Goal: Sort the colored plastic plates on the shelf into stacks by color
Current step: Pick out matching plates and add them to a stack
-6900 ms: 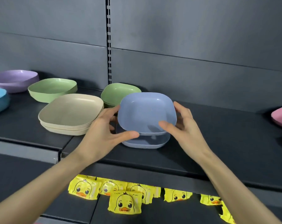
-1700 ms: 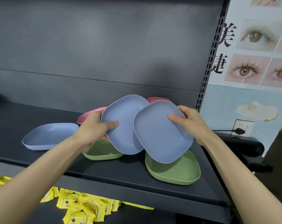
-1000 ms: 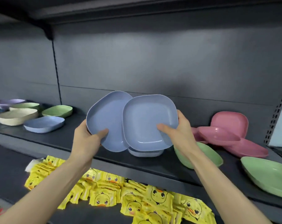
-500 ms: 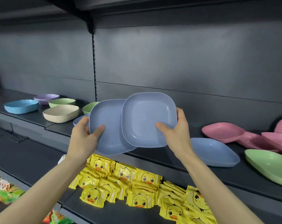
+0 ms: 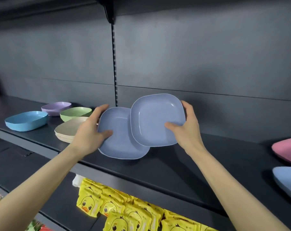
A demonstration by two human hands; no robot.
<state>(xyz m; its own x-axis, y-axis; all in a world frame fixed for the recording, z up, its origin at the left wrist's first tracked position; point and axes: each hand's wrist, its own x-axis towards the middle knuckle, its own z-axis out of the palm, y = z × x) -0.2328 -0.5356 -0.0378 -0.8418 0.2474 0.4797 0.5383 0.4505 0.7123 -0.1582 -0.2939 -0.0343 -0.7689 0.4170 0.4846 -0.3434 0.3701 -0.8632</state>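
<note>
Pink plate [image 5: 285,150], stray blue plate [image 5: 287,180] — cut by right edge, beige stack [image 5: 66,131] partly behind left hand [image 5: 89,132]

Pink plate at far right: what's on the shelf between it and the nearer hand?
Nothing: the head view shows only bare shelf between the pink plate and right hand.

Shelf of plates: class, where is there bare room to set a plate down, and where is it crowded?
Bare shelf runs from the right hand, holding a blue-grey plate, to the pink plate, and left of the light blue plate. Crowded: purple plate, green plate and beige stack cluster beside the left hand.
</note>
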